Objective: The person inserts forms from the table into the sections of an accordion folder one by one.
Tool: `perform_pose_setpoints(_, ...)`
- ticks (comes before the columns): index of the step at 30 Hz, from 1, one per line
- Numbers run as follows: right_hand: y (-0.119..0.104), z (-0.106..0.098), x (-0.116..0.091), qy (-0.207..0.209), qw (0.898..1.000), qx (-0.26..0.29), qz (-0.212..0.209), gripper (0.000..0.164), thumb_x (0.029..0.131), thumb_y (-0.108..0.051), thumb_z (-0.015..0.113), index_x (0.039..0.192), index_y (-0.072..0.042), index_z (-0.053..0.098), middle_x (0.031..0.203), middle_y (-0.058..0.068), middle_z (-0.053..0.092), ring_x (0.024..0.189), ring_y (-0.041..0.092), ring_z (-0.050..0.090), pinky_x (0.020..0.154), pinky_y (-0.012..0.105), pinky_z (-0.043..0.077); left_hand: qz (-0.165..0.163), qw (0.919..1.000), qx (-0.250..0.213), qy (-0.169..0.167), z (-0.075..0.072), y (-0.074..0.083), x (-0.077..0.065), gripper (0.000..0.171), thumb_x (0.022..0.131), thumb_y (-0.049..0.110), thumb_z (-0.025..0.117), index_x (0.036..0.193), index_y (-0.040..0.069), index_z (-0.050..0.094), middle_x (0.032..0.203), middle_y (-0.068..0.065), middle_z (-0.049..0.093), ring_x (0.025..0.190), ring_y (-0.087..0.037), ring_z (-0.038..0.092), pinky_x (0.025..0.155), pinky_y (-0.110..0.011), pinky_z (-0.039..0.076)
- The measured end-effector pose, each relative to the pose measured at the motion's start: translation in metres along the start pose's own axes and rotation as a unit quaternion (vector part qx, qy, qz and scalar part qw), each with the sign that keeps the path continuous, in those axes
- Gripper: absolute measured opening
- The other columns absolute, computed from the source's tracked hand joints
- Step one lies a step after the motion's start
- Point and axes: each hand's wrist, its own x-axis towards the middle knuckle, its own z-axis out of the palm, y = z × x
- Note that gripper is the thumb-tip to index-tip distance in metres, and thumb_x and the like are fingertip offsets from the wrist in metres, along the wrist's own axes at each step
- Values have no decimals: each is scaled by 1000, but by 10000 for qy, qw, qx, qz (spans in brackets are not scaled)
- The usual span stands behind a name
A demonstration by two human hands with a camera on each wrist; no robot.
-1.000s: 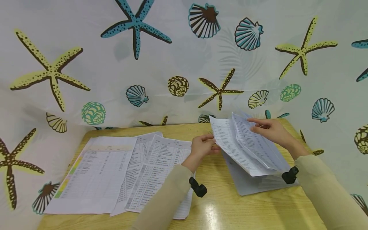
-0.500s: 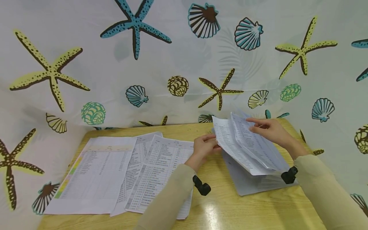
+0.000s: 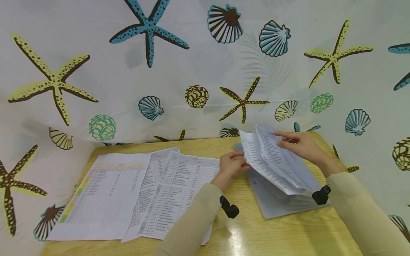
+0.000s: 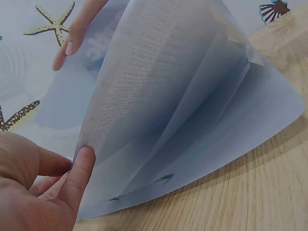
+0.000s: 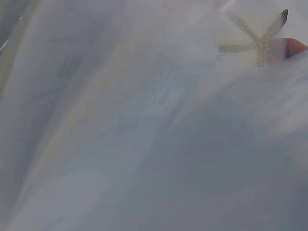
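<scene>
A translucent plastic folder [image 3: 272, 208] lies opened on the right of the table, its upper leaves lifted. A printed sheet [image 3: 266, 163] stands tilted inside it. My left hand [image 3: 231, 165] pinches this sheet's left edge between thumb and fingers, plainest in the left wrist view, where the bottom leaf [image 4: 269, 96] of the folder lies beneath. My right hand [image 3: 298, 144] holds up a further printed sheet [image 3: 277, 151] and the folder's clear cover near their upper edge. In the right wrist view a hazy plastic leaf [image 5: 183, 159] covers nearly everything.
Several printed papers lie on the left of the wooden table [image 3: 238, 227]: a sheet with coloured edge tabs [image 3: 105, 199], one partly covered sheet [image 3: 150, 192], and a table-printed sheet [image 3: 179, 192]. A cloth with starfish and shells [image 3: 179, 71] hangs behind.
My left hand has moved slightly right along with the edge of the sheet it pinches, showing more of the folder's left corner. The right hand stays nearly still.
</scene>
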Motion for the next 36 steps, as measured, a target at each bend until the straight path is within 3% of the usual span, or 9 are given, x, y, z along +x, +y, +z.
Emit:
perform_pose_setpoints(12, 0, 0, 0, 30, 10000, 61, -11, 49, 105, -29, 67, 152, -17, 58, 131, 17, 65, 99, 20, 63, 78, 28, 52, 96, 9995, 289, -80, 5, -2, -1, 30, 98, -3, 68, 129, -3, 69, 117, -23, 76, 79, -16, 74, 78, -31, 66)
perform_pose_setpoints(20, 0, 1, 1, 45, 9999, 94, -45, 48, 105, -28, 67, 151, -17, 59, 131, 18, 66, 97, 16, 63, 78, 29, 51, 207, 9991, 359, -33, 10, -4, 1, 28, 97, -6, 67, 125, -5, 69, 104, -22, 78, 68, -12, 71, 70, -27, 65)
perform_pose_setpoints(30, -2, 2, 5, 20, 9999, 93, -49, 49, 105, -30, 67, 151, -18, 59, 135, 19, 65, 104, 22, 65, 82, 30, 52, 287, 9966, 761, 91, 14, -3, 3, 24, 96, -3, 69, 120, -5, 72, 90, -15, 78, 61, -9, 67, 65, -26, 63)
perform_pose_setpoints(36, -6, 3, 4, 4, 10000, 91, -13, 49, 105, -31, 67, 151, -19, 59, 136, 19, 64, 108, 27, 66, 85, 32, 52, 336, 9942, 1009, 181, 16, -5, 4, 19, 95, -3, 71, 113, -6, 74, 82, -12, 76, 57, -9, 62, 57, -22, 55)
